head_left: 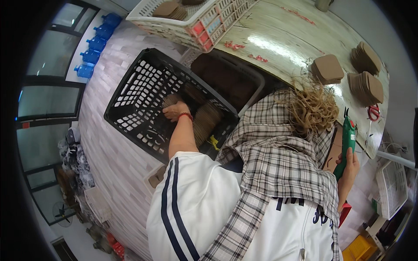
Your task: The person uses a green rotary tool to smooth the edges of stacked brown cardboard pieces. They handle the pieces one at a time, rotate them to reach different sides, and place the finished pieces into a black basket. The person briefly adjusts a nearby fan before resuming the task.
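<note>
My left hand [176, 111], a red bracelet at its wrist, reaches down into a black plastic crate [130, 89] on my left. Its fingers are curled at the end of a stack of thin brown pads [171, 100]; how many it holds is hidden. Beside that hand stands a longer row of brown pads [207, 122]. My right hand [348, 167] is wrapped round the handle of green power scissors [348, 135], blades pointing away from me. A tangled heap of thin brown offcut strips [313, 108] lies on the plaid cloth [278, 143] over my lap.
Several stacks of rounded brown pads [326, 69] and red-handled scissors [373, 113] lie on the worktable [278, 30]. A white basket [204, 26] sits at its left end. Another basket [259, 82] with brown pieces stands below. Blue water bottles [91, 56] line the far left.
</note>
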Motion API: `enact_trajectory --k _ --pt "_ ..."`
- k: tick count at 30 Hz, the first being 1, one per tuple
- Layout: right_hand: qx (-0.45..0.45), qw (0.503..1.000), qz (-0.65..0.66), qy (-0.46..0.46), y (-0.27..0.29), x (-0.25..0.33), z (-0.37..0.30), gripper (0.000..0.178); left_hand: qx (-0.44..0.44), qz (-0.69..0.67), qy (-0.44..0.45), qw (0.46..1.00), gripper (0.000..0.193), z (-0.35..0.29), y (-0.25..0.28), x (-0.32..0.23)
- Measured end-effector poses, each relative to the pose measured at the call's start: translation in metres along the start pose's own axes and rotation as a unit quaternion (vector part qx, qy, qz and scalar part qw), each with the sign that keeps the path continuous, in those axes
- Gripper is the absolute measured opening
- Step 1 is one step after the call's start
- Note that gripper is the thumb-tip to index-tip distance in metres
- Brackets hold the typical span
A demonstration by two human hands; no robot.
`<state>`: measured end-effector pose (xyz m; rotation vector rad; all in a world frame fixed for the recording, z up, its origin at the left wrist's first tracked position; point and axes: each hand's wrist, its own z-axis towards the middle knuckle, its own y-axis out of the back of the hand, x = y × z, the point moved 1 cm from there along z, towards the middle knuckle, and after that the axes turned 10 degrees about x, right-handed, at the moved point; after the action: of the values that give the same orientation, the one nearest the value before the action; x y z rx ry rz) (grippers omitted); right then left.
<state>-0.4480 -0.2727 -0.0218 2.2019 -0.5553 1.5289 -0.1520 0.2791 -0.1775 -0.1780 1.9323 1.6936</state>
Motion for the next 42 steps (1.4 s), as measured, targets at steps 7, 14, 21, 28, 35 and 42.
enact_trajectory --k 7,14,21,28,35,42 --pt "-0.004 1.0 0.017 -0.017 0.001 -0.003 0.005 0.028 0.028 0.03 0.029 0.999 0.058 -0.034 -0.025 -0.008" --pt "0.02 0.999 0.039 -0.021 -0.006 -0.005 0.01 0.028 0.096 0.015 -0.024 0.995 0.089 -0.036 -0.02 -0.011" --pt "0.008 0.999 0.031 -0.037 -0.002 -0.008 0.006 0.028 0.111 0.058 -0.171 0.977 0.108 -0.028 -0.039 0.026" --pt "-0.007 0.999 0.024 -0.022 0.001 -0.011 0.009 0.028 0.098 0.125 -0.249 0.956 0.111 -0.036 -0.03 0.035" --pt "-0.002 1.0 0.026 0.002 0.001 -0.002 0.005 0.032 -0.043 -0.098 -0.607 0.788 0.048 -0.132 0.073 -0.054" --pt "0.013 1.0 -0.006 0.005 -0.015 0.008 0.003 0.032 0.199 -0.15 -0.826 0.505 0.043 -0.343 0.073 -0.173"
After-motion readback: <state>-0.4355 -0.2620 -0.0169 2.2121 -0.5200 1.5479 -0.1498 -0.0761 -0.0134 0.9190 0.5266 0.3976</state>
